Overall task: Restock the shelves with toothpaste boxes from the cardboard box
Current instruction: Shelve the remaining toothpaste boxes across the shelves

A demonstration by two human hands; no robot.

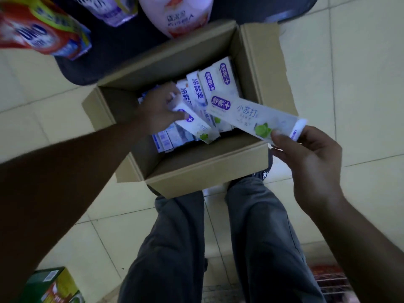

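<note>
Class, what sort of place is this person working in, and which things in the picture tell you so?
Most likely a shop aisle. An open cardboard box on the tiled floor holds many toothpaste boxes, and detergent packs stand on a dark low shelf beside it.

One cardboard box [205,171] is counted; two toothpaste boxes [247,115] are held, several more inside; three product packs [37,33] beyond.

The held toothpaste box [251,115] is showing "小苏打" beside a purple "舒客+" badge. An upright box [195,88] in the carton [207,165] is displaying "冷酸灵"; the red bag [37,33] is bearing "OMO".
</note>
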